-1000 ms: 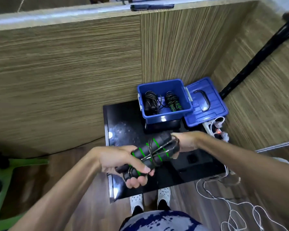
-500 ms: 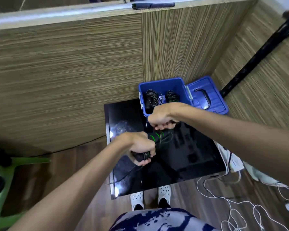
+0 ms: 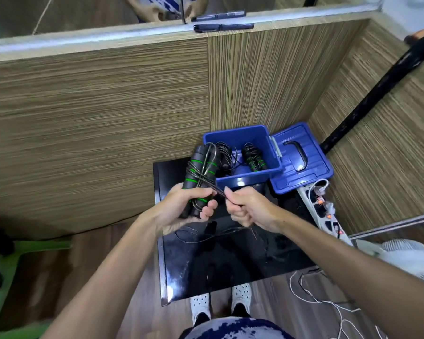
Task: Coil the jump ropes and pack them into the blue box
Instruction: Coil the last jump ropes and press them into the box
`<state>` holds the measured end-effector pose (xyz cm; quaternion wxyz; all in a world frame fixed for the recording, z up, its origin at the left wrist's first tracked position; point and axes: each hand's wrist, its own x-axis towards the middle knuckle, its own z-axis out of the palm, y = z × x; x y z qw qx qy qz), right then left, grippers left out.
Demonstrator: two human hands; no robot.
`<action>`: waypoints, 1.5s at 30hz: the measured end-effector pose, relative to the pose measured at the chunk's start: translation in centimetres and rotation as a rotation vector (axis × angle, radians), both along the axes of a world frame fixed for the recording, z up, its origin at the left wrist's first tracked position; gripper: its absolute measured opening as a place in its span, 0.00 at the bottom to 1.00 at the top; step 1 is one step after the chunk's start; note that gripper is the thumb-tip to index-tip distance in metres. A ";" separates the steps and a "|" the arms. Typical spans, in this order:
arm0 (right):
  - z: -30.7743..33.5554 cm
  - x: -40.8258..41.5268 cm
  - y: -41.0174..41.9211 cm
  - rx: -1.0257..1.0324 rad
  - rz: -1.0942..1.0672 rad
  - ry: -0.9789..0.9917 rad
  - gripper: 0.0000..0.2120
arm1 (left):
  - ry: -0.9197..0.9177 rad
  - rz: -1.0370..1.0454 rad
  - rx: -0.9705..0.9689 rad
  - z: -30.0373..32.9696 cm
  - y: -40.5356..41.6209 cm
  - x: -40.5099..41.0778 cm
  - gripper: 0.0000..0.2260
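My left hand [image 3: 181,209] grips the lower end of a pair of black jump rope handles with green rings [image 3: 200,168], held upright with rope wound around them. My right hand [image 3: 245,209] pinches the black rope [image 3: 218,190] just right of the handles; a loose loop of it hangs down over the black table [image 3: 230,265]. Behind stands the open blue box [image 3: 249,176], holding a coiled black rope [image 3: 224,155] and another black-and-green handle bundle [image 3: 253,156].
The box's blue lid [image 3: 301,157] lies open to its right. A white power strip [image 3: 321,209] and white cables trail off the table's right edge. Wood panel walls enclose the back and right. A green stool [image 3: 8,263] stands at the left.
Both hands rose and the handle bundle turned upright beside the box. My right hand came off the top of the bundle and now pinches the rope to its right.
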<state>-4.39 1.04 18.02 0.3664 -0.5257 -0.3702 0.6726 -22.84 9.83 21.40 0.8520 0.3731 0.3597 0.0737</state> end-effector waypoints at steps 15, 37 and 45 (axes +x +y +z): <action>2.7 3.8 3.1 -0.197 0.688 -0.350 0.01 | 0.034 -0.801 -0.167 3.0 -1.0 -0.2 0.02; 5.2 -1.3 4.5 -0.194 0.319 -0.947 0.14 | 0.653 -0.408 0.073 -3.1 -1.4 3.0 0.03; 3.2 -0.5 2.1 -0.012 0.064 -0.373 0.22 | 0.327 -0.117 -0.127 -0.9 1.7 1.7 0.01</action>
